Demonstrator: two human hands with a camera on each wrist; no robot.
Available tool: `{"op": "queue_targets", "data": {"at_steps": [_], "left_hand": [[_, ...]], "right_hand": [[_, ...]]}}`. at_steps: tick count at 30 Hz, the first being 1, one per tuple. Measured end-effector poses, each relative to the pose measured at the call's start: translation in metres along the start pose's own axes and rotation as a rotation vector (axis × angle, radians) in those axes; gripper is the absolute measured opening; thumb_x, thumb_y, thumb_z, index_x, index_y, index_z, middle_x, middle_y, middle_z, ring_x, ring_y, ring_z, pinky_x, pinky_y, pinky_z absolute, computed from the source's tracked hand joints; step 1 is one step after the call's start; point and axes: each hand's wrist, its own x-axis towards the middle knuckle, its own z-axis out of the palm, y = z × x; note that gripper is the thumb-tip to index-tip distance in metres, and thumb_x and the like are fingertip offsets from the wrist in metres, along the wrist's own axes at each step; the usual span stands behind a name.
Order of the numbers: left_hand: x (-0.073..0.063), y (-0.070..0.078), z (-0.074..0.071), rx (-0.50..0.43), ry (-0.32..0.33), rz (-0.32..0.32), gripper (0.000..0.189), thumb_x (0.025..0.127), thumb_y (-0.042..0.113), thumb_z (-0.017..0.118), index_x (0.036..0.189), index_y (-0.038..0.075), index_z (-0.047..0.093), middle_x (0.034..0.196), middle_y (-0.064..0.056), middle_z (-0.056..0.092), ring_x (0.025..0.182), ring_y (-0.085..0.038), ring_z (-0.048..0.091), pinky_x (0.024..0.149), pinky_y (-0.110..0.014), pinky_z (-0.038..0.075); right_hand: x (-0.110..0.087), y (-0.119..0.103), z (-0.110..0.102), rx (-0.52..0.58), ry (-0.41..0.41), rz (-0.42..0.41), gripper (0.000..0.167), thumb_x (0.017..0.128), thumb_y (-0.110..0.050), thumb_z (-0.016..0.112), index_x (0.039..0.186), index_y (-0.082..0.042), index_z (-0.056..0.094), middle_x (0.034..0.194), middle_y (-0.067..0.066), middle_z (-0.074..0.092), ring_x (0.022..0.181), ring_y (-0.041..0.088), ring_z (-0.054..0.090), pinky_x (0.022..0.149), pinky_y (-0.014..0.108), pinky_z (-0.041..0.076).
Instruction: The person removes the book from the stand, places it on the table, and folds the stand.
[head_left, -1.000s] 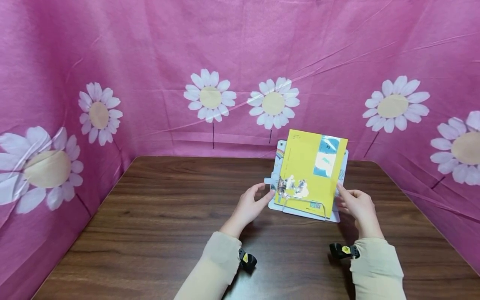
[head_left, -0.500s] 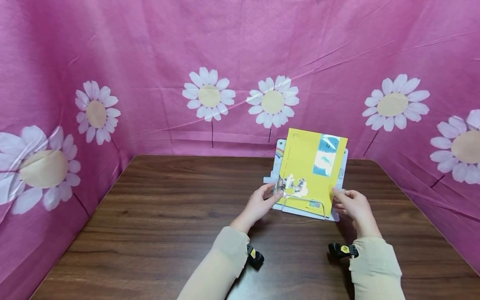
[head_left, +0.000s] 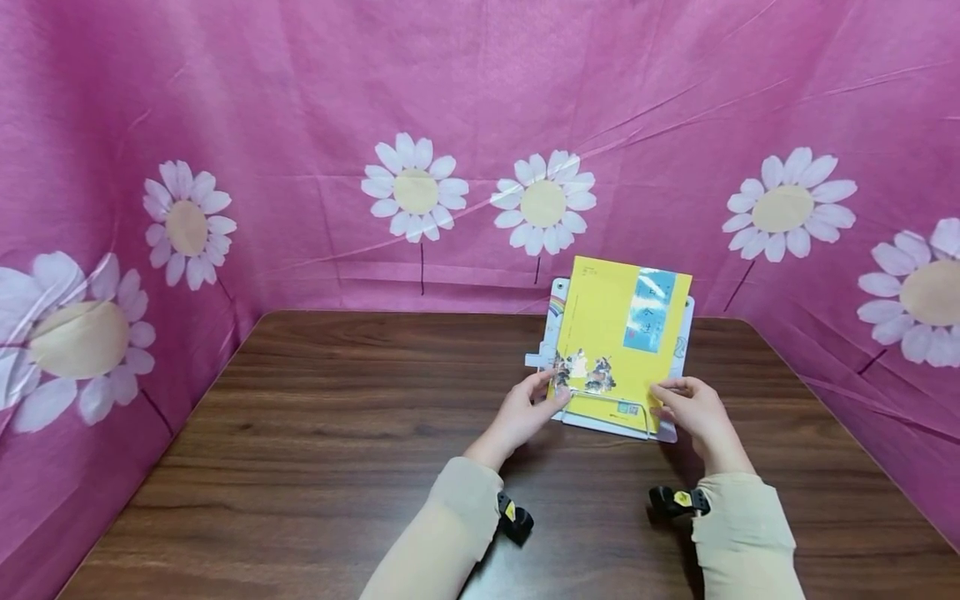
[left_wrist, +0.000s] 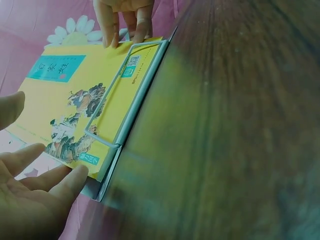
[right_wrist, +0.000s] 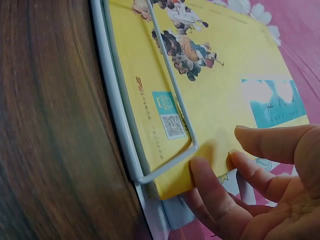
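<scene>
A yellow book (head_left: 607, 325) with a blue title panel and printed figures leans upright on a pale book stand (head_left: 679, 343) with a rainbow pattern. The stand's wire holder (right_wrist: 172, 90) crosses the lower part of the cover. My left hand (head_left: 525, 415) is at the book's lower left edge; its fingertips (left_wrist: 80, 175) touch the edge, and the thumb is apart from them. My right hand (head_left: 701, 415) is at the lower right edge, where its fingertips (right_wrist: 200, 167) touch the book's side with the thumb held off the cover.
The brown wooden table (head_left: 322, 467) lies under everything. Behind it and at both sides hangs a pink curtain (head_left: 480, 75) with white flowers. A small pale tab (head_left: 536, 360) sticks out from the stand's left side.
My left hand has moved right to the book's lower left edge. My right hand has shifted left and slightly down along the right edge. The book has moved slightly left.
</scene>
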Motion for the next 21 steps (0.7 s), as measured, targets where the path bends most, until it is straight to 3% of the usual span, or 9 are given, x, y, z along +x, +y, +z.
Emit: {"op": "queue_targets", "data": {"at_steps": [7, 15, 17, 21], "left_hand": [[-0.0015, 0.0036, 0.0023, 0.013, 0.011, 0.009, 0.054, 0.095, 0.033, 0.065, 0.144, 0.014, 0.052, 0.145, -0.017, 0.050, 0.129, -0.031, 0.052, 0.104, -0.045, 0.047], [-0.0012, 0.0033, 0.0050, 0.042, 0.019, 0.024, 0.055, 0.096, 0.015, 0.063, 0.147, 0.003, 0.046, 0.142, -0.021, 0.047, 0.125, -0.033, 0.053, 0.103, -0.035, 0.049], [-0.0005, 0.0019, 0.0063, 0.037, 0.014, 0.038, 0.056, 0.096, 0.009, 0.061, 0.147, 0.001, 0.043, 0.140, -0.023, 0.045, 0.124, -0.033, 0.054, 0.103, -0.034, 0.050], [0.0017, -0.0016, 0.0081, 0.056, 0.003, 0.064, 0.059, 0.094, 0.003, 0.061, 0.149, 0.000, 0.041, 0.136, -0.023, 0.043, 0.120, -0.033, 0.056, 0.103, -0.036, 0.049]], "right_hand": [[-0.0019, -0.0042, 0.0014, 0.009, -0.020, -0.043, 0.051, 0.100, -0.022, 0.056, 0.134, 0.013, 0.039, 0.135, 0.031, 0.043, 0.090, 0.003, 0.057, 0.079, 0.017, 0.054], [-0.0026, -0.0080, 0.0028, -0.013, -0.035, -0.027, 0.081, 0.101, -0.020, 0.055, 0.152, 0.008, -0.001, 0.128, 0.031, 0.038, 0.115, 0.032, 0.050, 0.083, 0.021, 0.055], [-0.0033, -0.0084, 0.0021, -0.042, -0.048, -0.040, 0.083, 0.101, -0.021, 0.054, 0.154, 0.007, -0.003, 0.130, 0.034, 0.040, 0.115, 0.034, 0.051, 0.088, 0.027, 0.054], [-0.0057, -0.0103, -0.0002, -0.085, -0.078, -0.051, 0.077, 0.102, -0.024, 0.052, 0.154, 0.009, 0.005, 0.141, 0.037, 0.035, 0.120, 0.038, 0.049, 0.106, 0.048, 0.044]]}}
